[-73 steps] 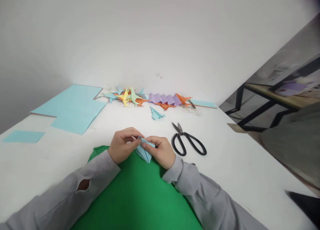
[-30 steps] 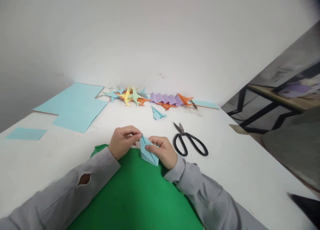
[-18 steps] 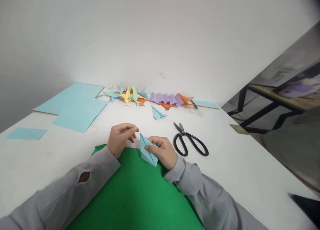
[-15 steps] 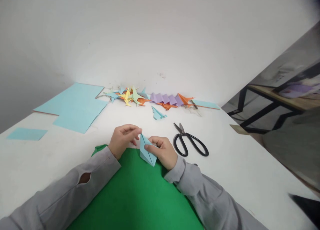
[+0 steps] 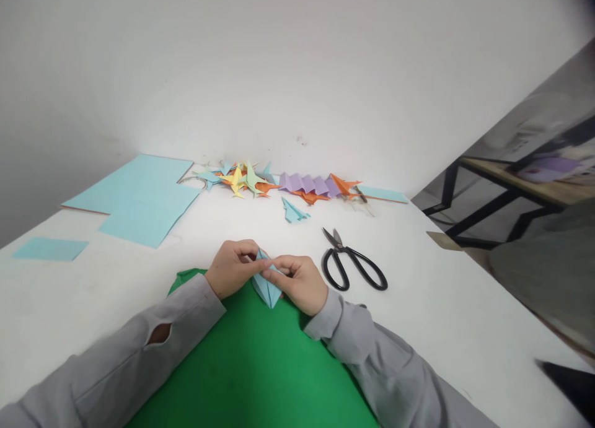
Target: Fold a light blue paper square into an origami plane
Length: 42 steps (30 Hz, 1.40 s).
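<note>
Light-blue folded paper [image 5: 268,292]: just below the middle of the frame, pinched between both hands, lower tip pointing down; thumbs cover its upper part, so folds there cannot be read
Left hand [image 5: 233,270]: grasping the paper at its upper left, thumb in front; some fingertips hidden behind it
Right hand [image 5: 300,282]: grasping the paper's right side, thumb across the front; remaining fingers partly hidden
Grey sleeves [image 5: 367,338]: run out of the lower frame, left one with a slit opening
Green cloth [image 5: 255,366]: bottom centre, cut off by the lower edge, sides masked by the forearms
Scissors [image 5: 341,249]: right of centre, apart from the right hand, blades slightly parted
Folded figures [image 5: 237,181]: upper centre, multicoloured, overlapping; count unclear
Purple pleated strip [image 5: 304,184]: right of the figures, orange paper at its right end
Large blue sheets [image 5: 144,199]: left of frame, overlapping
Wooden bench [image 5: 506,175]: right edge, blurred, items on top not identifiable
Dark wedge [image 5: 569,383]: lower right, cropped, nature unclear
</note>
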### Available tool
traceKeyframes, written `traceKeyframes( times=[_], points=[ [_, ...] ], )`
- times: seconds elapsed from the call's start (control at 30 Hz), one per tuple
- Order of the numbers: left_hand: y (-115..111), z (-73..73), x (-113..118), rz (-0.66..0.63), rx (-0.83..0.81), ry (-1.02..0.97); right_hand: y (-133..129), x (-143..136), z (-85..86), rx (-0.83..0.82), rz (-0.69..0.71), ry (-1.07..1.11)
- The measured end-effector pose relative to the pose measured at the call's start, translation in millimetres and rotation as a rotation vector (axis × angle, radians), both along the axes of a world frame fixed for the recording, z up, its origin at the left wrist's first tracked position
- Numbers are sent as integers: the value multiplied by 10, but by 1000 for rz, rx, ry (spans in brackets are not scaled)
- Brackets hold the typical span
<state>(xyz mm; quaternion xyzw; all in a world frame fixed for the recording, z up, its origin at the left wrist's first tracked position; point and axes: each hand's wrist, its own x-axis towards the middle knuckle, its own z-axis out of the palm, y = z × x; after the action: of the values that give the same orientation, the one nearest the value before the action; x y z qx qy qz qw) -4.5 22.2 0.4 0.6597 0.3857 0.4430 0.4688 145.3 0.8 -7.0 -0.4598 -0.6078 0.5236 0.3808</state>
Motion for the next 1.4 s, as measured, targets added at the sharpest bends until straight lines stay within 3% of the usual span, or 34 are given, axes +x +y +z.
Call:
traceKeyframes(
  times=[0.17, 0.4, 0.87, 1.13, 1.4],
  points=[
    [-2, 9, -1, -20, -62, -3, 0, 7, 9, 5, -15, -22],
    [1, 7, -1, 6, -15, 53, 19, 20, -53, 65, 12, 18],
    [-25, 57, -10, -29, -134, -27, 26, 27, -60, 61, 1, 22],
    [-22, 51, 7, 42, -67, 10, 23, 23, -46, 108, 6, -43],
    [-17, 65, -1, 9, -81, 52, 23, 24, -50, 97, -9, -37]
  ],
)
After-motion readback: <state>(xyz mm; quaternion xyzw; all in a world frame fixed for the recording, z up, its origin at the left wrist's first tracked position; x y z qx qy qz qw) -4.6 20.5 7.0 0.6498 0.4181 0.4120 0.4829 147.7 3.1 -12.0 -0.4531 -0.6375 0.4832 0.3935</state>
